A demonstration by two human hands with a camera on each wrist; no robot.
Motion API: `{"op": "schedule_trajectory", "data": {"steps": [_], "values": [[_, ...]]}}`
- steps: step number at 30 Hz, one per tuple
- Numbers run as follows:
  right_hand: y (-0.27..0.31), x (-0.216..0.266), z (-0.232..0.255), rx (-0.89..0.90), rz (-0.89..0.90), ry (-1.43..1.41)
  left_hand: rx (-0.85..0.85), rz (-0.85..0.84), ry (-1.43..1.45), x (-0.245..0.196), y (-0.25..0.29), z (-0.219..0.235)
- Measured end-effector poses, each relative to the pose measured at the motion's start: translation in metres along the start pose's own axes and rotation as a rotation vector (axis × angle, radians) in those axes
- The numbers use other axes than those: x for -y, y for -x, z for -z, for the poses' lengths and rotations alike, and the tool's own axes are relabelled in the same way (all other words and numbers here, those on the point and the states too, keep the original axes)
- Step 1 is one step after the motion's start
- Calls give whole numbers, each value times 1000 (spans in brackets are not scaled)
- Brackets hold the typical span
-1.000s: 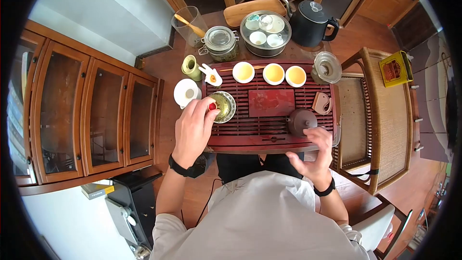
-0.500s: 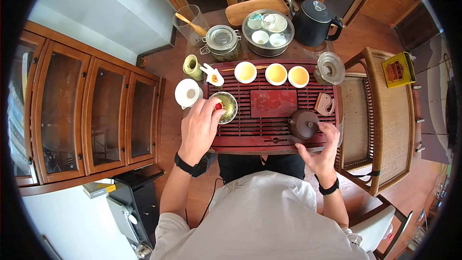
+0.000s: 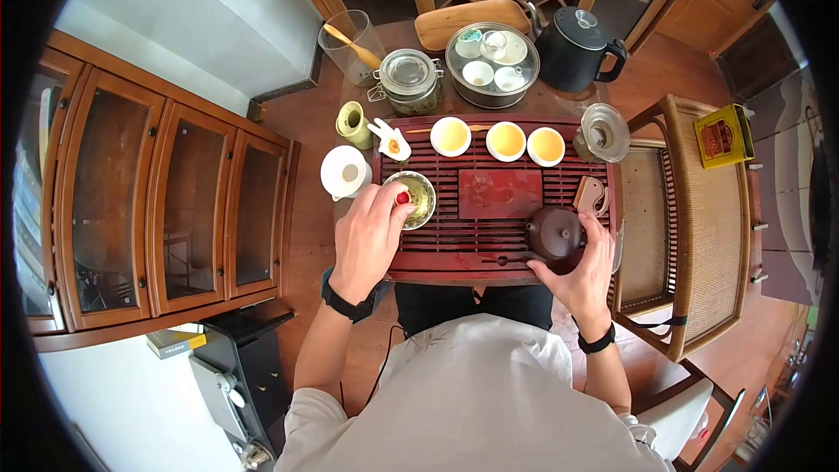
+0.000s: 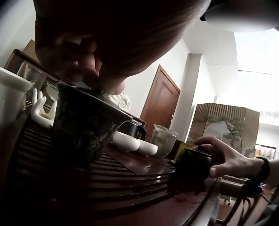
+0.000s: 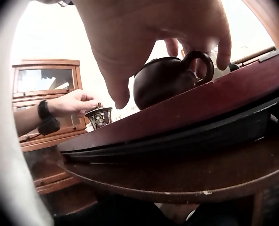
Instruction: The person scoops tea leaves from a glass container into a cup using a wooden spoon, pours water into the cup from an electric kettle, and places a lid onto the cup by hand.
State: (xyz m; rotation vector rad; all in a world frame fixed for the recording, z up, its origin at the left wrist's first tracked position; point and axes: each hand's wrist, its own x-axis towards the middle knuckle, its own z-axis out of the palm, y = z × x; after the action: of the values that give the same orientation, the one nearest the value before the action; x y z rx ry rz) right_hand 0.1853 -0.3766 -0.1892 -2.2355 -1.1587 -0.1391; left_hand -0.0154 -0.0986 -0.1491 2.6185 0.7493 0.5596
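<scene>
In the head view my left hand [image 3: 367, 234] pinches a small knob with a red centre [image 3: 403, 197] over a patterned gaiwan [image 3: 423, 206] with green inside. The right wrist view shows this knob atop the lid [image 5: 99, 108], at the rim of the dark-patterned cup. My right hand [image 3: 584, 269] is spread around a dark brown teapot [image 3: 556, 232] at the tray's near right corner. Its thumb lies on one side and its fingers on the other, near the loop handle [image 5: 209, 66]. The fingers stay fairly straight. Both stand on a red slatted tea tray [image 3: 463, 264].
Three white cups of yellow tea [image 3: 507, 141] line the tray's far side. Left lie a white pitcher [image 3: 343, 171] and hand-shaped ornament [image 3: 393, 142]. Behind stand a glass jar [image 3: 409, 79], lidded pot [image 3: 492, 64] and black kettle [image 3: 580, 48]. A wicker cart [image 3: 712, 236] is at the right.
My right hand has moved forward and in, from beside the teapot to around it. My left hand has shifted slightly right with the knob, over the gaiwan. The whole view has drifted a little.
</scene>
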Motion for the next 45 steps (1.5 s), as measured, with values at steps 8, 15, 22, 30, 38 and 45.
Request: {"op": "schedule_trajectory", "data": {"steps": [8,15,22,30,38,45], "values": [[-2,-4,-3,29,-14,49,-8,11,14,-1,0,1],[-5,-4,-6,15,-28,46,-159,-6,35,-7,3,3],[-2,-9,1,-41,-8,-13,-163,77,84,-6,8,-17],[6,-26,18,-28,-28,47,-132,164,160,-8,4,-31],[7,-33,21,-24,-15,63,-143,200,201,-7,2,-34],[-2,-19,10,-6,45,-34,-114,214,163,-8,0,-28]]}}
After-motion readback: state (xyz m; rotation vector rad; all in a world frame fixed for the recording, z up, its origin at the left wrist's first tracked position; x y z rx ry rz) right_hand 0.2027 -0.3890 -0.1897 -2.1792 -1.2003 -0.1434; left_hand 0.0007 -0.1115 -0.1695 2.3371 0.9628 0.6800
